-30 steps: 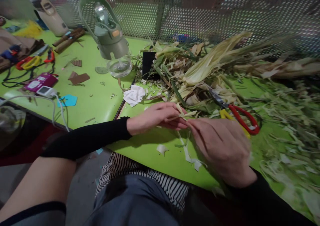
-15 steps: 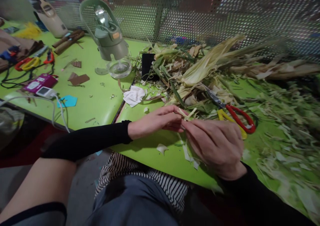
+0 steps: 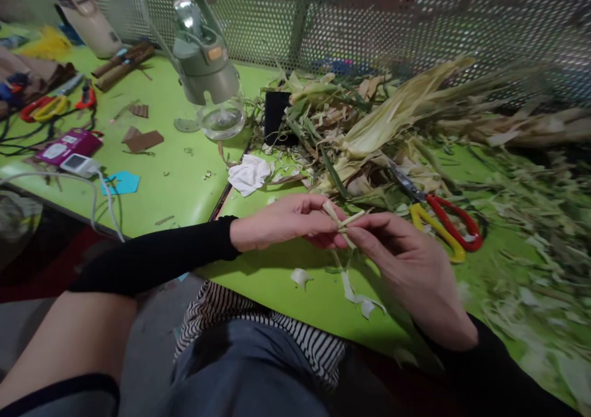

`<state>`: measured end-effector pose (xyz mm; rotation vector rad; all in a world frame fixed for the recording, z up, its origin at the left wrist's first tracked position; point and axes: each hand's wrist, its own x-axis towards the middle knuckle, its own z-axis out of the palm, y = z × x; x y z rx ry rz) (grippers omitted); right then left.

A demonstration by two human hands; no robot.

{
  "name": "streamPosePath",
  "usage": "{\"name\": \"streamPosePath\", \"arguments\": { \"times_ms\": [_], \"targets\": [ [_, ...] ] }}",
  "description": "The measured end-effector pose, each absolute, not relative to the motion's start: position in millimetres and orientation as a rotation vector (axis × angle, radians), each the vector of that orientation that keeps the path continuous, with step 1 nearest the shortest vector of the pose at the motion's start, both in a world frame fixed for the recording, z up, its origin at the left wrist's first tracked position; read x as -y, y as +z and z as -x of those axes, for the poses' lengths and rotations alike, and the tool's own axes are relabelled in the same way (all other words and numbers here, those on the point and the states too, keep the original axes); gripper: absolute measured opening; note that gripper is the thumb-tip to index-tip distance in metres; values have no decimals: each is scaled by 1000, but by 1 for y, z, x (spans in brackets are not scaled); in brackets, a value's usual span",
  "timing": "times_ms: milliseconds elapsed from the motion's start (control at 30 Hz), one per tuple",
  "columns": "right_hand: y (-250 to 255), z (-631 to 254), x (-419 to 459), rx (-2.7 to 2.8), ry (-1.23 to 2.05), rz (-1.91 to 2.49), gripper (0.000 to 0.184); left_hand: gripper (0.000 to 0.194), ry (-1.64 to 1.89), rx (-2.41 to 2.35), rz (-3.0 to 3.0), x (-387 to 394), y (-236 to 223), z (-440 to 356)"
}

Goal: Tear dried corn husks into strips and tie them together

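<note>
Thin pale corn husk strips [image 3: 342, 224] cross one another between my two hands, just above the green table. My left hand [image 3: 290, 221] pinches them between thumb and fingers where they cross. From the other side, the thumb and forefinger of my right hand [image 3: 410, 263] grip the same strips; part of the hold is hidden behind the fingertips. A longer loose strip [image 3: 346, 284] hangs or lies below my hands, its lower end near the table. Scissors [image 3: 446, 220] with one red and one yellow handle lie just beyond my right hand.
A heap of dry corn husks [image 3: 378, 127] stretches along the mesh screen [image 3: 369, 29], with shreds to the right. A black phone [image 3: 276, 118], crumpled tissue [image 3: 249, 174] and green-lidded bottle [image 3: 207, 72] stand or lie behind my hands. A purple power bank [image 3: 69, 148] with cable lies left.
My right hand has turned, so its thumb and forefinger now show in a pinch on the strips. The crossing strips are more visible. My left hand has stayed nearly in place.
</note>
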<state>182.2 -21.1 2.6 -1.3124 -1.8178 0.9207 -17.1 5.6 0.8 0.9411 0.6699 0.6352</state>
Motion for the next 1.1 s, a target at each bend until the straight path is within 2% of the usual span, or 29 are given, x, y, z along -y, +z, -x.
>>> {"name": "streamPosePath", "arguments": {
  "times_ms": [100,200,300,433,567,700,900,1100],
  "targets": [
    [3,-178,23,1714,1059,1320,19,7,635,-668,-920,-5,-1,16],
    [0,-179,24,1747,1010,1322,17,6,658,-678,-832,-5,-1,13],
    [-3,-185,22,1906,702,1221,13,4,665,-706,-717,-5,1,12],
    [-2,-193,18,2193,210,890,29,8,652,-698,-667,-6,3,13],
    [0,-195,18,2276,64,820,29,6,648,-684,-727,-5,3,15],
    [0,-193,16,2242,86,898,29,7,689,-719,-866,-7,1,19],
    [-7,-192,8,2192,301,1057,17,8,646,-725,-915,-14,-1,20],
    [-12,-201,-6,1966,462,1274,24,15,608,-761,-1148,-25,12,40]
  ]
}}
